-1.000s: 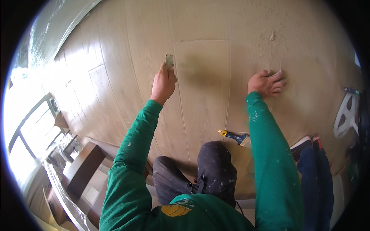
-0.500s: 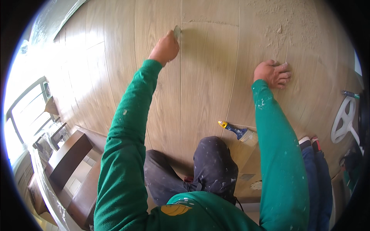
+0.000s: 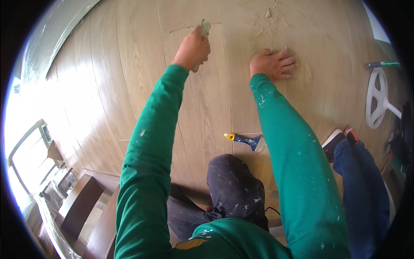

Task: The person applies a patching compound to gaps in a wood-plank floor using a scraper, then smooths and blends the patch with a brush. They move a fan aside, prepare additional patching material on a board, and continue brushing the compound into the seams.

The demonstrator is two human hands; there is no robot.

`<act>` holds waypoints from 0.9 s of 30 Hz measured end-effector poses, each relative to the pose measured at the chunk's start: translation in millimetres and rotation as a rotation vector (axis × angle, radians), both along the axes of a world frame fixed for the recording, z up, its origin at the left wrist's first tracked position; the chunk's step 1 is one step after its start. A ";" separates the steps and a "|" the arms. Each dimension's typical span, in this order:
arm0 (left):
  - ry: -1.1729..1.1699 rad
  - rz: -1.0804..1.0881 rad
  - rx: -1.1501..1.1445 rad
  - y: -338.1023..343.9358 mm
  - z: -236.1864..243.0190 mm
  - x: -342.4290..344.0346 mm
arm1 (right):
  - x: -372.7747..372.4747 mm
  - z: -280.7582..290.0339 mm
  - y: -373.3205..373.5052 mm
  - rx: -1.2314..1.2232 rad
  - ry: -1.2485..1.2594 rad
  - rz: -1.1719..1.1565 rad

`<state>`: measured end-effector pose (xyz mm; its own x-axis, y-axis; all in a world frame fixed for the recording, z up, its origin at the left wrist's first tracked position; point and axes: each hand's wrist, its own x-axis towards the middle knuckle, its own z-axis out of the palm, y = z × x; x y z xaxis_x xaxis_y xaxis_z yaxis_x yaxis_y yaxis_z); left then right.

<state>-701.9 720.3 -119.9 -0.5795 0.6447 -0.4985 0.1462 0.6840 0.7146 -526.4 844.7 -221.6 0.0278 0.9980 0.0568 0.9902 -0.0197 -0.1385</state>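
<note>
Floor contact is unclear, but scraping is presumed, a scraper (image 3: 205,26) clasped by the left hand (image 3: 192,48). Steadiness is needed next; the right hand (image 3: 271,64) is splayed.

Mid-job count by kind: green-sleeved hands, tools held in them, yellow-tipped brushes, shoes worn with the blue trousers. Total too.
Hands: 2, left hand and right hand
Held tool: 1
Brush: 1
Shoes: 2
Total: 6

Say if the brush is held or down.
Down: the brush lies on the floor, partly behind the right sleeve; the left hand holds a flat tool, the right hand is spread.
</note>
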 end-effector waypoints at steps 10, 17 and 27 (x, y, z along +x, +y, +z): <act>-0.010 -0.010 -0.064 40.3 -35.3 0.6 | 1.2 2.1 -3.6 -0.004 0.044 0.023; 0.102 -0.352 -0.235 48.7 -34.0 -17.8 | -1.6 1.5 -3.6 -0.032 0.028 0.024; 0.152 -0.351 -0.293 -49.4 -21.5 116.8 | -3.9 4.4 2.5 -0.028 0.006 -0.013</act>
<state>-585.1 670.9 -141.4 -0.4321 0.6597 -0.6149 0.4926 0.7438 0.4518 -530.3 847.1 -217.2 0.0415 0.9987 0.0286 0.9890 -0.0370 -0.1435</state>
